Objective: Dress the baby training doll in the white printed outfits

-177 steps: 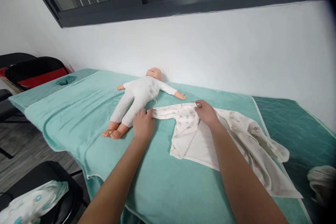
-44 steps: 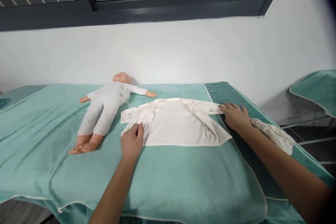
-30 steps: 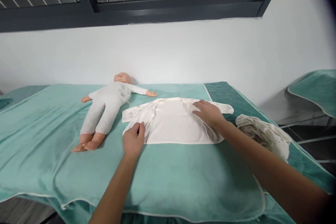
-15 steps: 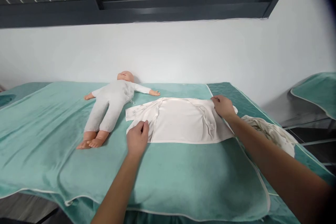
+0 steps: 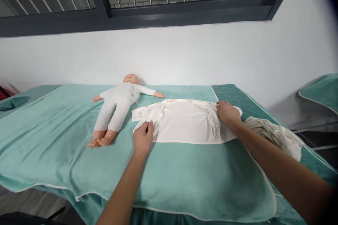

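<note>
A small white baby shirt (image 5: 188, 123) lies spread on the green cloth (image 5: 200, 179), one patterned sleeve reaching toward the doll. My left hand (image 5: 143, 137) is closed on the shirt's lower left part, thumb and fingers pinched together. At the shirt's upper right my right hand (image 5: 227, 113) grips the fabric near its far edge, partly covering the right sleeve. To the left a baby doll (image 5: 118, 100) with a white cloth body rests on its back, arms spread, its left-hand foot end nearer to me.
A crumpled off-white cloth (image 5: 277, 135) lies to the right, beside my right forearm. Behind the table stands a white wall (image 5: 169, 56) under a dark-framed window (image 5: 185, 15). Another green-covered surface (image 5: 320, 91) shows at the far right.
The view has shifted slightly, so everything sits a little further right. Both hands keep their hold on the shirt, which looks almost the same.
</note>
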Demonstrator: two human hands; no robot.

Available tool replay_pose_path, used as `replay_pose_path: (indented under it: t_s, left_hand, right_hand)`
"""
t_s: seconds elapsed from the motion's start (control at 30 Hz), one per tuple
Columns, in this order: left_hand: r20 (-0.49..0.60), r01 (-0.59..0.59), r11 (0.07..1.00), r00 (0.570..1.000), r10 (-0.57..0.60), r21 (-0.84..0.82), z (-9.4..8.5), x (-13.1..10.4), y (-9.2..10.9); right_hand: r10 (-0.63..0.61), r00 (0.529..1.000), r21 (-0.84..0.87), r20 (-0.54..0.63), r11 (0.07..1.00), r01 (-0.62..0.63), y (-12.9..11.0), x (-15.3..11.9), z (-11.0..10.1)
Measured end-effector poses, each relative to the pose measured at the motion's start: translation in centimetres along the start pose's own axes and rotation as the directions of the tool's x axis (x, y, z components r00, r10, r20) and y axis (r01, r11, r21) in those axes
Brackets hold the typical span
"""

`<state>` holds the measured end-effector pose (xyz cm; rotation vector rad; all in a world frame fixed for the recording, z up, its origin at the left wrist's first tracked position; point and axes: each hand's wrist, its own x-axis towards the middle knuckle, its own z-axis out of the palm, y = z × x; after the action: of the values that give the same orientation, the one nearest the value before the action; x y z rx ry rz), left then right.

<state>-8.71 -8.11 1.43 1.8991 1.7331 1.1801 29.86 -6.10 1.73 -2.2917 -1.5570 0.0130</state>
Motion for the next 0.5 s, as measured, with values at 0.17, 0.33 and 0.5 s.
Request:
replay_pose_path:
  t_s: [0.17,0.33,0.5]
  left_hand:
    - [-0.020,0.108,0.958,0.993,-0.117,-0.265,-1.6,-0.3,0.1]
    - [-0.060,0.012,0.958,0.998,-0.030,-0.285,-6.5,0.8,1.1]
    - [-0.250,-0.061,0.996,0.967,0.041,-0.070,-12.2,6.1,-2.6]
  right_hand:
    - [-0.200,0.977,-0.090,-0.069,0.977,0.194,-2.7,-1.3,-1.4]
    - [-0.391,0.919,-0.058,-0.060,0.920,0.387,-9.0,-1.6,-1.7]
    - [-0.444,0.895,0.155,0.030,0.887,0.435,-18.2,1.2,0.7]
